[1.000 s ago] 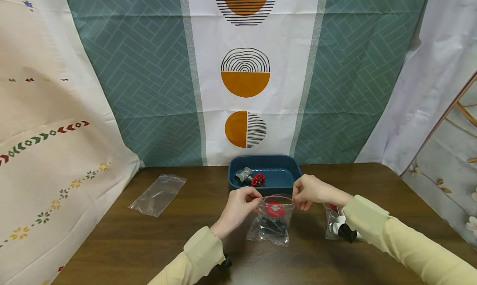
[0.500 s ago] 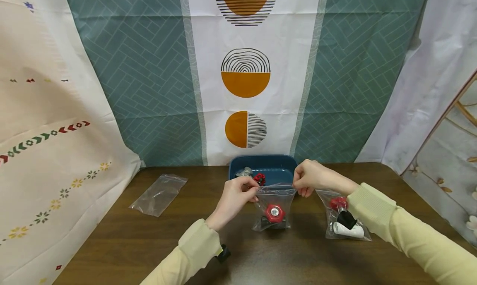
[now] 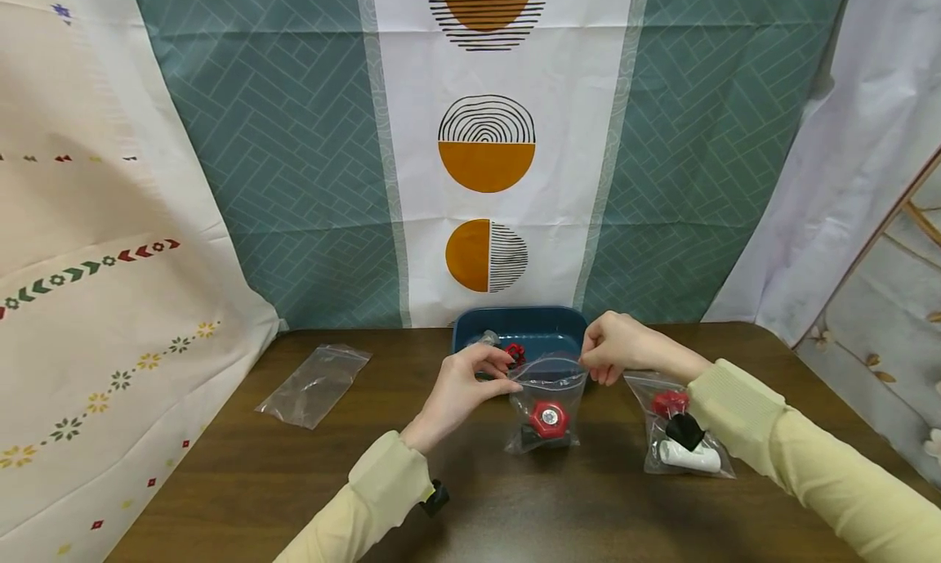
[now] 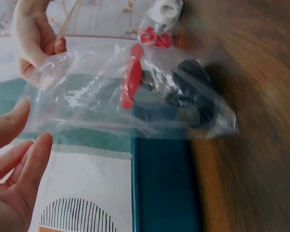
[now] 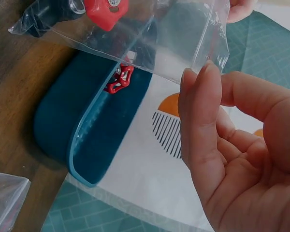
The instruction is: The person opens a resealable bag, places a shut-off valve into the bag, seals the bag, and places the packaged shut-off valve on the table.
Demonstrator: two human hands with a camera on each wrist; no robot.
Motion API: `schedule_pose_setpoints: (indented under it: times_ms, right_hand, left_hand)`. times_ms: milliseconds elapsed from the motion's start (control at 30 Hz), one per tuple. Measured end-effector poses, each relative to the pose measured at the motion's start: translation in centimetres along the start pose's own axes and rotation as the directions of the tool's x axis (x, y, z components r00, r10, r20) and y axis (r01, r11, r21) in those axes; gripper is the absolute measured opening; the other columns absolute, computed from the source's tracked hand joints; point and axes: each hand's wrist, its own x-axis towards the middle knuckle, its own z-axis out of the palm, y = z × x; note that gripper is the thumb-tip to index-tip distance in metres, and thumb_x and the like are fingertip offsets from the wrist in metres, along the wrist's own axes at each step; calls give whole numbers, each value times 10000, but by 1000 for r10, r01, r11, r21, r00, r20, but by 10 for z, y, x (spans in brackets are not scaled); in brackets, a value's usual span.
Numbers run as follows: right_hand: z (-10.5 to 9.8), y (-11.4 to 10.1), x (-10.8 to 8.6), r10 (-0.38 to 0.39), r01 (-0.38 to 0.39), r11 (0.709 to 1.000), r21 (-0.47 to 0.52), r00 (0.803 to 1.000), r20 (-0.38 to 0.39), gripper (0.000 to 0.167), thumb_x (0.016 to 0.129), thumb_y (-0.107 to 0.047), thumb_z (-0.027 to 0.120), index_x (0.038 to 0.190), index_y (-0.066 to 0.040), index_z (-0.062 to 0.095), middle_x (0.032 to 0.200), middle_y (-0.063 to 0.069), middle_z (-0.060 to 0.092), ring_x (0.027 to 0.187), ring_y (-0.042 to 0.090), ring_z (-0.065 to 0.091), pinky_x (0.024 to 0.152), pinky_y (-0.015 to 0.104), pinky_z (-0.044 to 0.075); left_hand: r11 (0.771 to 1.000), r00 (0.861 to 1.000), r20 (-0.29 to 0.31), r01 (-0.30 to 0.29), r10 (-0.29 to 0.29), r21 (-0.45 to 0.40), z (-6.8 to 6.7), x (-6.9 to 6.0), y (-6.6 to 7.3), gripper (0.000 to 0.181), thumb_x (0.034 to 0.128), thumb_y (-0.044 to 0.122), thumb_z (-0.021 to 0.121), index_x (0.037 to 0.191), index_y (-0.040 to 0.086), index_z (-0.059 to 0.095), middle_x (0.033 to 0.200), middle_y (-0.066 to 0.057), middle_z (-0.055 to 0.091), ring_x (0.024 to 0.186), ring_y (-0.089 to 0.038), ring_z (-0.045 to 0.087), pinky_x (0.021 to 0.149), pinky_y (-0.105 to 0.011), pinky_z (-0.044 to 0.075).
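Note:
A clear zip bag [image 3: 559, 395] hangs before the blue bin, holding a black valve [image 4: 195, 92] with a red handwheel [image 3: 549, 418]. My right hand [image 3: 617, 346] pinches the bag's top right corner between thumb and fingers, as the right wrist view shows. At the opposite top corner is my left hand [image 3: 463, 387]; a gap shows between its thumb [image 4: 14, 123] and forefinger in the left wrist view. Whether the left thumb touches the plastic, I cannot tell. Between the hands the bag's mouth gapes slightly.
Behind the bag stands the blue bin [image 3: 547, 322], with a metal valve with a red handwheel [image 5: 122, 79] inside. At right lies another bag [image 3: 684, 436] holding a white, black and red valve. A flat clear bag [image 3: 314, 386] lies on the brown table [image 3: 294, 481] at left.
Both hands have raised the filled bag, and the red handwheel has turned to face forward. The left thumb and forefinger have spread apart. The right forearm has shifted up, showing more of the right bag.

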Motion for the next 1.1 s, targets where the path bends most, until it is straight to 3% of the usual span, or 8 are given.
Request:
schedule_pose_setpoints:
  times_ms: [133,367,533,667,767,900,1000,1100]
  right_hand:
    - [1,0,0,7,-7,1000,4,1000,-7,100,804,-3,596,710,25,618,569,98,586,491,227,597,510,354,515]
    - [2,0,1,28,-27,1000,7,1000,-8,101,804,-8,594,713,31,617,572,99,590,493,226,599,504,340,514]
    - [-1,3,-1,55,-55,998,16,998,-9,104,807,-20,624,711,18,617,581,103,595,497,225,599,513,348,515]
    - [-3,5,-1,58,-58,998,27,998,-2,119,802,-41,647,701,15,619,586,103,597,498,217,596,513,342,515]
    - [-4,5,-1,56,-56,998,11,998,2,133,807,-61,651,700,11,620,587,96,597,493,205,590,515,350,515]
    - [-6,4,0,58,-58,998,-36,998,-14,162,827,-127,656,715,-14,626,602,72,594,504,179,573,519,344,515]
    - [-6,2,0,18,-23,996,-89,998,-56,176,842,-191,651,754,-39,638,646,41,591,542,164,559,537,324,511]
    - [-4,-2,2,-76,60,988,-141,991,-109,157,849,-218,644,806,-67,649,694,0,590,595,163,547,571,313,493]
  left_hand:
    - [999,999,34,2,-3,42,2,-3,-5,293,718,156,766,972,61,656,885,-24,619,755,-116,571,656,-265,491]
    - [996,999,24,-30,28,85,8,-4,-9,88,776,188,718,845,132,718,789,115,637,727,-86,555,592,-263,476]
    - [1000,1000,9,8,-8,-8,6,-5,-4,69,793,122,700,845,81,720,788,25,656,702,-165,592,611,-311,497]
    - [995,999,1,37,-37,-92,1,-7,14,79,814,20,658,864,-24,700,800,-104,656,682,-289,609,637,-377,504]
    - [996,1000,-9,18,-19,-93,-1,-8,26,88,823,-29,627,874,-72,684,811,-156,647,686,-328,604,639,-396,502]
    - [996,1000,-19,15,-17,-83,-1,-8,30,94,828,-40,614,881,-81,679,805,-171,643,695,-325,606,646,-409,499]
    - [996,999,-25,18,-21,-91,0,-7,29,92,827,-36,617,880,-79,679,794,-174,639,696,-327,604,650,-421,498]
    - [995,999,-32,13,-16,-95,1,-6,27,86,826,-27,623,868,-78,678,776,-176,632,686,-336,596,647,-435,496]
